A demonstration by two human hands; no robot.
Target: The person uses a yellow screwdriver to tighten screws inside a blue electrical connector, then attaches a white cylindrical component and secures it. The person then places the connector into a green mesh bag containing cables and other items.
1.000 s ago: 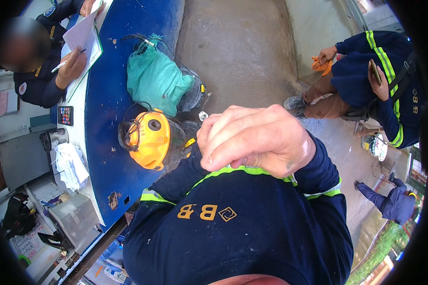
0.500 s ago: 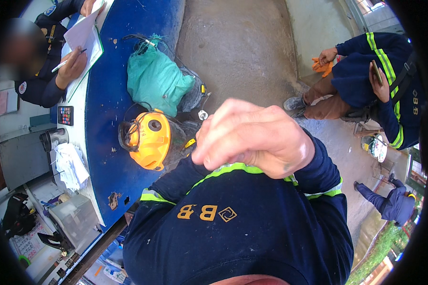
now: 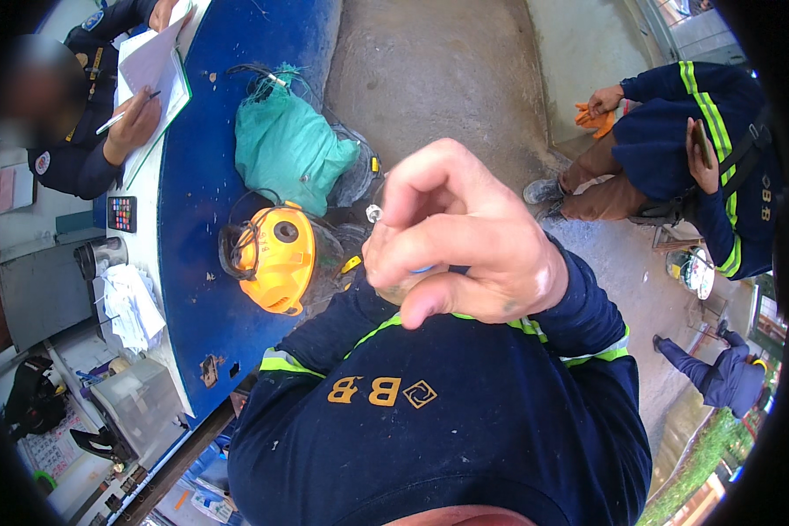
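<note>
Right of the yellow casing [image 3: 276, 259], the left hand [image 3: 394, 288] is mostly covered by the half-curled right hand [image 3: 469, 245]; whether anything is gripped by either cannot be told.

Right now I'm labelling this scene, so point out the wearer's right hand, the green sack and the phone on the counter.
Right hand [image 3: 500, 238]: head view, back of hand.
Green sack [image 3: 289, 153]: head view, middle.
Counter phone [image 3: 121, 213]: head view, screen.
</note>
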